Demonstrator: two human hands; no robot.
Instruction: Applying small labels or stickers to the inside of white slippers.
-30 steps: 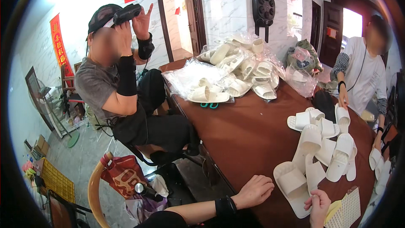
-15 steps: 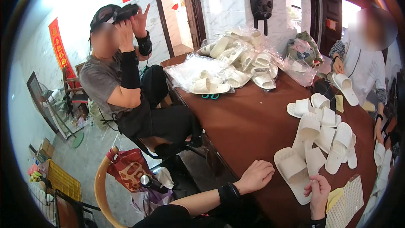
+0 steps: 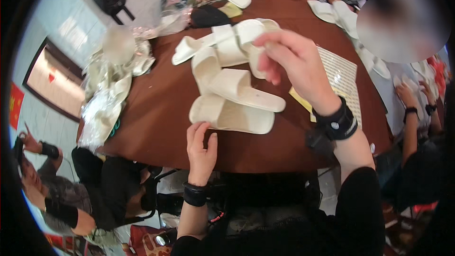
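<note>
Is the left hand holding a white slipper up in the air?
No, the left hand rests low at the edge of the round brown wooden table, beside a white flat slipper lying there.

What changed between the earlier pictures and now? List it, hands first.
The right hand has risen from the table edge and now reaches over the pile of white slippers, fingers at the topmost one. The left hand has moved from the bare table edge up to the nearest slipper. The head has turned, so the pile now sits mid-picture. The slippers stay heaped on the brown table, and the bagged slippers remain on its left.
</note>
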